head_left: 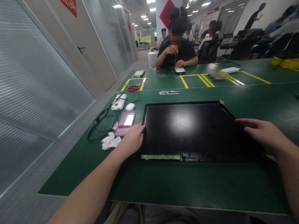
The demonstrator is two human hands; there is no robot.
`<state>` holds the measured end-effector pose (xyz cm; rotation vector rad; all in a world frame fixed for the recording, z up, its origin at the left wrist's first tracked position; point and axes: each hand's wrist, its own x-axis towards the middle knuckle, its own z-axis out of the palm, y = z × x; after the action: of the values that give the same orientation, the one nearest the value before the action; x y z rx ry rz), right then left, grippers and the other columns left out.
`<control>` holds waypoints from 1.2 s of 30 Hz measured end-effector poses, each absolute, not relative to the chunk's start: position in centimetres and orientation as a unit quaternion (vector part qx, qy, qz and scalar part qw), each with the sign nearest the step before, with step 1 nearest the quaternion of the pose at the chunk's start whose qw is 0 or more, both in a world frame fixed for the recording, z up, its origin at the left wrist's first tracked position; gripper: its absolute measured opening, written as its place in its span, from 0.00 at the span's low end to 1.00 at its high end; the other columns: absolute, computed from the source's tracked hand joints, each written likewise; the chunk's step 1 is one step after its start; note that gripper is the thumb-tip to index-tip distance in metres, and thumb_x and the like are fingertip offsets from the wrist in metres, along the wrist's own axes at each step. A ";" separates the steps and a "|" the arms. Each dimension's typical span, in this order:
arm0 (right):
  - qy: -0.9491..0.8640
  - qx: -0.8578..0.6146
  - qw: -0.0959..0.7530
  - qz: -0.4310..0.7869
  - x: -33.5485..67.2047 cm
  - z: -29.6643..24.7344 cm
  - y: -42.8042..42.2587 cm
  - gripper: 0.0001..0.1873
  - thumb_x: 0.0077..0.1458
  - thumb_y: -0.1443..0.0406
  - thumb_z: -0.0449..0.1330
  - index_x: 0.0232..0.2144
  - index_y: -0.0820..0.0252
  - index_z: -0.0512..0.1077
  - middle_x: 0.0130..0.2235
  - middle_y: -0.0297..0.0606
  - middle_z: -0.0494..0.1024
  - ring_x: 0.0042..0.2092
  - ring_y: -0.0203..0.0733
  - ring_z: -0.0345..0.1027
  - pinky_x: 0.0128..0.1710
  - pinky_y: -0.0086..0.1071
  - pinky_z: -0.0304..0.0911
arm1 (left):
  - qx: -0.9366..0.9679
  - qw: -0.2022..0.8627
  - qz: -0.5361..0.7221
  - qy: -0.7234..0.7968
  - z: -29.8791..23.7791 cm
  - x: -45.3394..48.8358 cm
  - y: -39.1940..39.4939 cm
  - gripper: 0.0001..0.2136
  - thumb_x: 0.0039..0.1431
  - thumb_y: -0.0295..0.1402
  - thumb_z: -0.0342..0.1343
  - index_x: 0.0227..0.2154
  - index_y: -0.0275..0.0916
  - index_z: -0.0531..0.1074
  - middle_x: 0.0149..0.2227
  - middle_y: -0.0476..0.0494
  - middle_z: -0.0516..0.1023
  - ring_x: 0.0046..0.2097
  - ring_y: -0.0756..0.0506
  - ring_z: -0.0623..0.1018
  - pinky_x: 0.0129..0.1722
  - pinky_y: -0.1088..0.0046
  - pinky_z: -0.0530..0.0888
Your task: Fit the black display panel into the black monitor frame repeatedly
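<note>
A black LCD screen panel (pixel 187 133) lies face up on the green table in front of me. Along its near edge, on the left half, runs a strip of green circuit board (pixel 161 157). My left hand (pixel 132 141) grips the panel's left edge, with its fingertips at the frame. On the opposite side my right hand (pixel 265 132) holds the right edge, its fingers fairly straight and partly hidden beyond the panel. A small piece of pale tape (pixel 221 101) sticks to the far right corner.
Left of the panel lie a phone (pixel 125 123), a crumpled tissue (pixel 110 141), a white earbud case (pixel 130 106), a white device (pixel 119 101) and black cables (pixel 102 116). Red-handled scissors (pixel 133 88) and small metal pieces (pixel 168 92) lie farther back. Across the table sits a person (pixel 178 46) working on a small device.
</note>
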<state>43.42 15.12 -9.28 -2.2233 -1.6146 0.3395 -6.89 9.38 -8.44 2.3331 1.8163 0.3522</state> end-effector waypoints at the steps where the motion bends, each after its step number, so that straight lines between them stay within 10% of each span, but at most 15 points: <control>1: -0.576 -0.787 0.184 0.121 43.3 -9.2 15.1 0.27 0.41 0.64 0.55 0.45 0.53 0.81 0.29 0.38 0.80 0.29 0.46 0.72 0.31 0.39 0.65 | 0.781 0.080 0.123 0.607 -8.5 -6.8 9.4 0.21 0.64 0.25 0.45 0.57 0.32 0.72 0.62 0.30 0.72 0.63 0.35 0.71 0.64 0.50 0.67; 19: -0.638 -0.741 0.168 0.122 43.2 -10.6 15.3 0.27 0.46 0.69 0.54 0.49 0.59 0.78 0.57 0.45 0.75 0.56 0.52 0.70 0.60 0.42 0.62 | 0.772 0.049 0.124 0.622 -9.2 -6.6 10.1 0.22 0.57 0.20 0.44 0.52 0.29 0.75 0.56 0.27 0.74 0.58 0.34 0.74 0.62 0.51 0.69; 36: -0.617 -0.758 0.161 0.134 42.6 -9.9 15.1 0.30 0.43 0.71 0.54 0.50 0.61 0.79 0.54 0.48 0.77 0.49 0.49 0.74 0.51 0.37 0.67 | 0.779 0.056 0.135 0.610 -9.6 -7.2 10.3 0.21 0.59 0.22 0.43 0.49 0.34 0.77 0.54 0.29 0.74 0.56 0.34 0.74 0.59 0.49 0.70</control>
<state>42.57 15.11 -9.89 -2.1647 -1.7626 0.3829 -7.17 10.34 -9.61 2.3649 1.8501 0.4104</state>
